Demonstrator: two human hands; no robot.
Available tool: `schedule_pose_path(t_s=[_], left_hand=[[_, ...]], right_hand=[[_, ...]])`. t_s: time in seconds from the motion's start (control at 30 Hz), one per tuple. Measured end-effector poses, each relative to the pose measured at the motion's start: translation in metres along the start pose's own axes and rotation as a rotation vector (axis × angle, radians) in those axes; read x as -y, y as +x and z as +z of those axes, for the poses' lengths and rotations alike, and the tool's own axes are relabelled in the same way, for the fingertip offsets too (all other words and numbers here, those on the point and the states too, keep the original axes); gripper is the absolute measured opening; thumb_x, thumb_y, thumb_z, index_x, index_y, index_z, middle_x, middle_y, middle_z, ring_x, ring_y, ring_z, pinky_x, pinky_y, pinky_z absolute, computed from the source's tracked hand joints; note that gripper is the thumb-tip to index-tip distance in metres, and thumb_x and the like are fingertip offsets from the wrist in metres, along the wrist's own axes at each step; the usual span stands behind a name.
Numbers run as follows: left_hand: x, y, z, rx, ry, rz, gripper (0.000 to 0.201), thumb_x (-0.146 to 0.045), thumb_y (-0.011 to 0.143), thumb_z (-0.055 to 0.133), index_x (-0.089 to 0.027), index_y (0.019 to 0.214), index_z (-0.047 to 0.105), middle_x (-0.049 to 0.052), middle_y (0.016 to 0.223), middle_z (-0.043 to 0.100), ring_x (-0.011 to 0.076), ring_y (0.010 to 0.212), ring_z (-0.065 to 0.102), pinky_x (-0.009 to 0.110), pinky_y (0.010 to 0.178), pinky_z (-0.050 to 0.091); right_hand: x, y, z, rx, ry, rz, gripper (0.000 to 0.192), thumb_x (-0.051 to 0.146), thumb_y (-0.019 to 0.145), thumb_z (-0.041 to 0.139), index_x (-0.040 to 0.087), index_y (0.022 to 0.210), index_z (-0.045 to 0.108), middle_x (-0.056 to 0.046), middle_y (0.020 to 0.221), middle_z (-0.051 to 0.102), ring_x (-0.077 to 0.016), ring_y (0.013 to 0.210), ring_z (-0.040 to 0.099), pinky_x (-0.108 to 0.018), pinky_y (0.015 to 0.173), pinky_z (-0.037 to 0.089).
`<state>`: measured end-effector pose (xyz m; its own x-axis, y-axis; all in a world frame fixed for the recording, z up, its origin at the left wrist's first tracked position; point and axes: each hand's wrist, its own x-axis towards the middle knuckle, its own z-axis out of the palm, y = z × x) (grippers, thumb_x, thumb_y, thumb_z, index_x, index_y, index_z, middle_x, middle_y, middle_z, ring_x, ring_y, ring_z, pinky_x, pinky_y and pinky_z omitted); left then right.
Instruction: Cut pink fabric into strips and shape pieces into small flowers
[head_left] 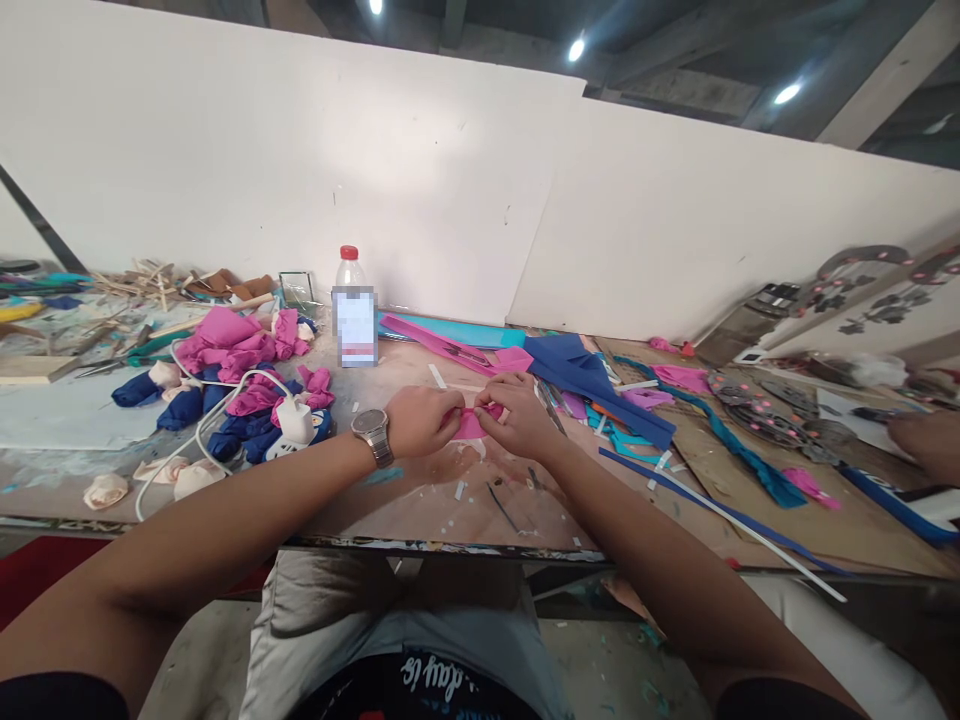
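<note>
Between my two hands is a small strip of pink crepe-like material (471, 425), held just above the worktable (420, 500). My left hand (424, 418), with a metal watch (371, 436) on its wrist, pinches the strip's left end. At the other end, the fingers of my right hand (516, 415) are closed on it. Longer pink strips (431, 340) lie just beyond my hands, with scissors (469, 353) resting on them. A folded dark blue piece (574, 370) is to the right of these.
Pink and blue crumpled bundles (225, 345) and a white charger with cable (294, 420) are at the left. Behind my left hand stands a red-capped bottle (349, 265) with a blurred screen before it. A teal twisted strip (739, 455) and another person's hand (922, 440) are at right.
</note>
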<state>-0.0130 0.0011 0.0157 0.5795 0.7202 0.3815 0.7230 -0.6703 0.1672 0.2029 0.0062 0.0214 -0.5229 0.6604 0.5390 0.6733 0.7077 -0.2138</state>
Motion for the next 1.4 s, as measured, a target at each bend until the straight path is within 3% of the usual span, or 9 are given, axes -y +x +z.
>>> schedule_pose_path(t_s=[0.27, 0.7, 1.17, 1.4], left_hand=[[-0.0009, 0.0002, 0.0015, 0.006, 0.008, 0.002, 0.028, -0.04, 0.096, 0.044, -0.023, 0.09, 0.066, 0.005, 0.079, 0.072, 0.0214, 0.072, 0.067, 0.031, 0.059, 0.034], [0.0036, 0.0016, 0.0069, -0.005, 0.003, 0.013, 0.031, -0.035, 0.099, 0.04, -0.023, 0.094, 0.068, 0.004, 0.084, 0.074, 0.0209, 0.074, 0.068, 0.031, 0.059, 0.031], [0.0016, 0.003, 0.0064, 0.025, -0.085, -0.012, 0.033, -0.038, 0.098, 0.044, -0.021, 0.083, 0.067, 0.005, 0.077, 0.071, 0.0197, 0.068, 0.063, 0.031, 0.057, 0.024], [0.002, 0.0034, 0.0045, 0.062, -0.166, -0.033, 0.031, -0.036, 0.096, 0.047, -0.02, 0.081, 0.069, 0.005, 0.072, 0.069, 0.0188, 0.068, 0.061, 0.029, 0.062, 0.032]], right_hand=[[0.001, 0.0004, -0.0014, 0.025, 0.027, -0.007, 0.009, 0.025, 0.087, 0.059, 0.021, 0.081, 0.063, -0.004, 0.083, 0.071, -0.024, 0.092, 0.06, -0.042, 0.089, 0.03], [-0.001, 0.0003, -0.0015, 0.071, 0.029, -0.036, 0.014, 0.029, 0.092, 0.056, 0.021, 0.084, 0.064, -0.004, 0.084, 0.073, -0.0243, 0.094, 0.06, -0.042, 0.088, 0.029], [-0.0022, 0.0002, -0.0015, 0.101, 0.07, -0.043, 0.008, 0.026, 0.09, 0.061, 0.021, 0.089, 0.067, -0.003, 0.089, 0.075, -0.0236, 0.095, 0.061, -0.04, 0.091, 0.031], [-0.0057, -0.0001, 0.0015, 0.085, 0.023, -0.066, 0.013, 0.029, 0.095, 0.06, 0.022, 0.09, 0.069, -0.003, 0.089, 0.075, -0.0226, 0.092, 0.063, -0.04, 0.089, 0.03]])
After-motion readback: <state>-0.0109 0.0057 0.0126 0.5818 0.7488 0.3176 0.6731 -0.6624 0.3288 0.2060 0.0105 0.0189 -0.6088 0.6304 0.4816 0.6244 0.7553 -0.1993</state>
